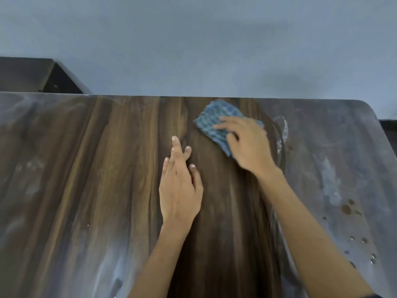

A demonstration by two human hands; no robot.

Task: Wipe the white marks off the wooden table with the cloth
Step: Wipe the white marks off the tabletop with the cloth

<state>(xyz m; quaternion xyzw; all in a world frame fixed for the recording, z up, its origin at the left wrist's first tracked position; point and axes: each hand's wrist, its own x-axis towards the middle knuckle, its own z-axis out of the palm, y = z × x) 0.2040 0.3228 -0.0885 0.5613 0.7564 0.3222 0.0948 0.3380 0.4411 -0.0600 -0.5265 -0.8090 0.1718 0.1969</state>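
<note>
A dark wooden table (120, 168) fills the lower part of the view. My right hand (247, 145) presses a folded blue checked cloth (217, 119) flat on the table near its far edge, fingers spread over the cloth. The cloth and hand are blurred. My left hand (180, 186) rests flat on the wood near the middle, fingers apart and holding nothing. White powdery marks (330, 186) cover the right part of the table, and fainter white haze (28, 175) covers the left part. The strip of wood between them shows bare grain.
A blue-grey wall (193, 50) rises behind the table's far edge. A dark wooden piece of furniture (32, 76) stands at the far left behind the table. Small brown spots and droplets (352, 209) dot the right side. The table's rounded right corner (369, 108) is in view.
</note>
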